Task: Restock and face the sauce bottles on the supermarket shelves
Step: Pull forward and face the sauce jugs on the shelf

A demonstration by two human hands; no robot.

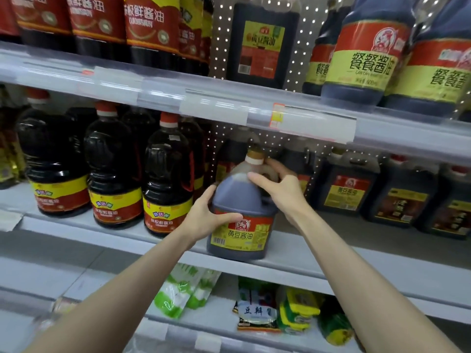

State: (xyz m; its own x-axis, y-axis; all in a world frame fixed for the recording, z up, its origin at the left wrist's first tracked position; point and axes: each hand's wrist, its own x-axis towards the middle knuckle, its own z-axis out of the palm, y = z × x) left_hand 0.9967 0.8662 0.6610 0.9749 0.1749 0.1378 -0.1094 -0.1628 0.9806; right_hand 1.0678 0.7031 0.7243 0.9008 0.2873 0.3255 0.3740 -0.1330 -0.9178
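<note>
A large dark soy sauce jug [240,240] with a red and yellow label stands at the front edge of the middle shelf [331,253], label facing me. My left hand [206,217] grips its lower left side, thumb across the front. My right hand [280,189] grips the handle at the jug's upper right, just below the white and brown cap. Behind it stand more jugs of the same kind, partly hidden.
Three tall dark bottles [165,179] with red caps line the shelf to the left. Squat dark jugs [344,187] sit set back on the right, with bare shelf in front of them. The upper shelf [229,103] hangs close above. Green packets [183,289] lie on the lower shelf.
</note>
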